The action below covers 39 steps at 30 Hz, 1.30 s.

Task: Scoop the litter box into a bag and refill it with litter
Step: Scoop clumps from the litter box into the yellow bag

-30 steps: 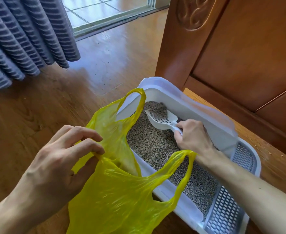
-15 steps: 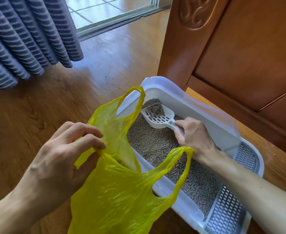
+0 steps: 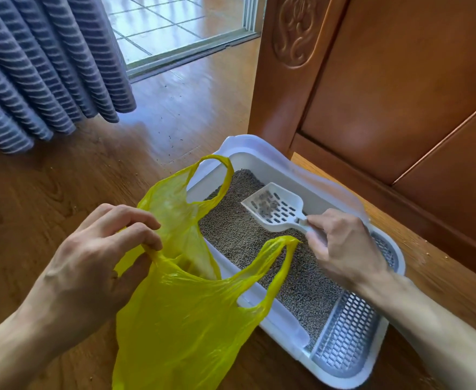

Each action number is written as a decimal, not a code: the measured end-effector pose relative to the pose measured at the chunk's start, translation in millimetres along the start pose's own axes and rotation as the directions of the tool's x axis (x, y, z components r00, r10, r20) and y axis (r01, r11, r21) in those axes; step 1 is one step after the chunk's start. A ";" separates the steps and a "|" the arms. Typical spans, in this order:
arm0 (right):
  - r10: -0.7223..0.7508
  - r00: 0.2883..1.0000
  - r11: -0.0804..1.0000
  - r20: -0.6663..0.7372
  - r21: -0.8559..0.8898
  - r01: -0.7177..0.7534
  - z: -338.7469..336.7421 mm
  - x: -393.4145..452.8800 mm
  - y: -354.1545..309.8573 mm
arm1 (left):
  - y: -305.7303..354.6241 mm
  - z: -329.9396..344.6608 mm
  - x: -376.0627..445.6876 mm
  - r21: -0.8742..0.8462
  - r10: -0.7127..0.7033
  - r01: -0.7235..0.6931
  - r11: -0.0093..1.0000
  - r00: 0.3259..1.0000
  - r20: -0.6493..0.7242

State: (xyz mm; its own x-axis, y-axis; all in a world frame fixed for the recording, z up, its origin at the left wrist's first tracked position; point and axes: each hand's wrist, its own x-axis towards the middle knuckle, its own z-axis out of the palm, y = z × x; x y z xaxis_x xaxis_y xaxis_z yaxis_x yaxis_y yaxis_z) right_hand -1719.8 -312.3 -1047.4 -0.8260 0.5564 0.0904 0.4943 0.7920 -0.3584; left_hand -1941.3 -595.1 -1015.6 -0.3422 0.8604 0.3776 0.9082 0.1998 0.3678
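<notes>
Litter box (image 3: 262, 161) on floor (image 3: 48, 192), 4 o'clock of frame. Right hand (image 3: 341, 246) grip closed round scoop (image 3: 276, 206) handle, scoop raised over litter (image 3: 237, 235), few clumps aboard. Left hand (image 3: 96, 257) pinches yellow bag (image 3: 180, 305) rim, 9 o'clock of box.

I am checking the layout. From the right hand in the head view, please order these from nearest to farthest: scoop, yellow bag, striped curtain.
From the right hand:
1. Scoop, held in that hand.
2. Yellow bag, to its left.
3. Striped curtain, far upper left.
</notes>
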 end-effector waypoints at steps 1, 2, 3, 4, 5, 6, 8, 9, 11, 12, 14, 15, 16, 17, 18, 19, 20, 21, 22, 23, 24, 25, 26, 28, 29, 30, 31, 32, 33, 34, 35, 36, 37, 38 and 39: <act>-0.001 1.000 1.000 0.007 0.002 0.001 -1.4 -3.9 1.7 | 1.2 -0.4 -0.5 -0.001 -0.001 0.001 1.000 1.000 0.001; -0.009 1.000 1.000 0.012 0.010 0.009 -2.0 -7.5 2.3 | 2.3 -1.2 -1.1 0.000 -0.005 0.005 1.000 1.000 0.001; -0.015 1.000 1.000 0.011 0.016 0.015 -3.4 -11.5 2.6 | 4.2 -1.6 -1.3 0.001 -0.005 0.005 1.000 1.000 -0.001; -0.013 1.000 1.000 0.008 0.022 0.013 -4.4 -15.3 3.3 | 6.0 -2.0 -1.6 0.003 -0.004 0.004 1.000 1.000 -0.002; -0.005 1.000 1.000 0.003 0.026 0.005 -5.3 -18.8 4.0 | 7.8 -2.4 -2.0 0.004 -0.002 0.002 1.000 1.000 -0.001; -0.003 1.000 1.000 0.000 0.027 0.003 -6.6 -21.8 4.7 | 9.5 -2.7 -2.5 0.004 0.001 -0.001 1.000 1.000 0.000; -0.014 1.000 0.999 0.012 0.033 0.013 -9.7 -27.0 4.2 | 12.2 -3.7 -3.2 0.005 0.004 -0.004 1.000 1.000 0.006; -0.019 1.000 0.999 0.014 0.042 0.018 -10.8 -29.1 3.8 | 13.1 -4.3 -4.0 0.008 0.004 -0.004 1.000 1.000 0.009; -0.006 1.000 0.999 0.002 0.049 0.006 -14.4 -34.1 2.0 | 14.2 -5.6 -6.4 0.016 0.001 -0.001 1.000 1.000 0.011; -0.004 1.000 0.999 0.003 0.047 0.004 -16.9 -37.0 0.3 | 14.8 -6.3 -7.7 0.019 -0.001 0.001 1.000 1.000 0.011; -0.027 0.999 0.998 0.026 0.056 0.026 -21.4 -41.4 -4.0 | 15.8 -7.6 -9.2 0.021 -0.005 0.005 1.000 1.000 0.005; -0.035 0.999 0.997 0.031 0.065 0.033 -22.7 -42.5 -6.0 | 16.2 -8.4 -10.0 0.020 -0.007 0.007 1.000 1.000 0.005; -0.031 0.999 0.997 0.022 0.070 0.030 -23.7 -42.8 -7.1 | 16.7 -9.3 -11.0 0.018 -0.008 0.008 1.000 1.000 0.007; -0.020 1.000 0.997 0.007 0.071 0.019 -24.9 -42.5 -7.5 | 17.3 -10.3 -11.7 0.016 -0.008 0.008 1.000 1.000 0.008; -0.008 1.000 0.997 -0.006 0.072 0.008 -26.3 -41.9 -7.5 | 18.3 -11.4 -12.0 0.013 -0.007 0.006 1.000 1.000 0.008; -0.002 1.000 0.997 -0.010 0.076 0.003 -27.9 -41.2 -7.6 | 19.5 -12.5 -11.7 0.011 -0.003 0.003 1.000 1.000 0.005; -0.007 1.000 0.997 -0.006 0.082 0.007 -30.0 -40.8 -8.6 | 20.5 -13.6 -11.6 0.010 0.005 -0.005 1.000 1.000 0.001; -0.017 1.000 0.996 -0.002 0.091 0.017 -32.6 -40.8 -10.2 | 21.3 -14.7 -11.6 0.010 0.015 -0.015 1.000 1.000 -0.003; -0.028 1.000 0.994 -0.002 0.104 0.028 -35.9 -41.3 -12.4 | 22.4 -15.8 -11.8 0.010 0.024 -0.024 1.000 1.000 -0.007; -0.037 0.999 0.992 -0.008 0.122 0.038 -39.8 -42.4 -15.1 | 23.4 -16.9 -11.7 0.012 0.030 -0.030 0.999 0.999 -0.010; -0.042 0.999 0.989 -0.017 0.143 0.044 -44.2 -44.0 -18.3 | 24.5 -18.1 -11.7 0.015 0.032 -0.032 0.999 0.999 -0.015; -0.049 0.998 0.986 -0.028 0.159 0.052 -48.7 -45.7 -22.1 | 25.5 -19.1 -11.8 0.018 0.030 -0.029 0.999 0.999 -0.021; -0.060 0.997 0.983 -0.038 0.169 0.065 -53.6 -47.8 -26.0 | 26.5 -20.1 -12.3 0.022 0.027 -0.026 0.999 0.999 -0.028; -0.087 0.995 0.979 -0.045 0.180 0.094 -63.7 -52.8 -33.7 | 27.9 -21.7 -12.9 0.021 0.019 -0.018 1.000 0.999 -0.041; -0.101 0.994 0.977 -0.037 0.183 0.106 -68.7 -55.7 -37.4 | 28.1 -22.4 -13.2 0.017 0.014 -0.013 1.000 0.999 -0.046; -0.114 0.993 0.977 -0.024 0.180 0.116 -73.5 -58.7 -41.1 | 28.3 -23.1 -13.7 0.015 0.009 -0.008 1.000 0.999 -0.048; -0.126 0.992 0.976 -0.013 0.176 0.126 -77.9 -61.7 -44.7 | 28.1 -23.5 -14.3 0.014 0.004 -0.003 1.000 0.999 -0.047; -0.137 0.991 0.975 -0.005 0.177 0.135 -81.8 -64.7 -47.4 | 27.9 -23.9 -15.0 0.015 -0.001 0.001 1.000 0.999 -0.045; -0.149 0.989 0.972 -0.001 0.185 0.147 -85.2 -67.7 -49.5 | 27.4 -24.3 -15.6 0.013 -0.006 0.006 1.000 0.999 -0.041; -0.164 0.986 0.968 0.005 0.193 0.160 -88.1 -70.7 -51.1 | 27.0 -24.8 -16.2 0.010 -0.010 0.010 1.000 0.999 -0.036; -0.177 0.984 0.965 0.016 0.200 0.170 -90.5 -73.3 -52.9 | 26.9 -25.2 -16.6 0.006 -0.012 0.013 1.000 0.999 -0.032; -0.192 0.981 0.962 0.028 0.205 0.182 -92.7 -75.5 -54.4 | 27.2 -25.7 -16.9 0.005 -0.013 0.013 1.000 0.999 -0.029; -0.210 0.977 0.957 0.034 0.211 0.198 -94.2 -77.2 -55.8 | 27.8 -26.2 -16.8 0.007 -0.013 0.014 1.000 1.000 -0.027; -0.226 0.973 0.953 0.038 0.217 0.213 -94.7 -78.1 -57.5 | 28.4 -26.9 -17.0 0.008 -0.014 0.014 1.000 1.000 -0.027; -0.238 0.970 0.949 0.043 0.221 0.223 -94.7 -78.1 -59.9 | 29.2 -27.7 -17.2 0.006 -0.015 0.015 1.000 1.000 -0.027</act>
State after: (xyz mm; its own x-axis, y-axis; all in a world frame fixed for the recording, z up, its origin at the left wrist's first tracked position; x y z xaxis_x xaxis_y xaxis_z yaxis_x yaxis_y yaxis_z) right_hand -1659.2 -379.4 -945.0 -0.9308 0.3405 0.1327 0.2252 0.8204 -0.5255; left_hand -1915.5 -617.0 -987.8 -0.3621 0.8444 0.3948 0.9044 0.2156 0.3682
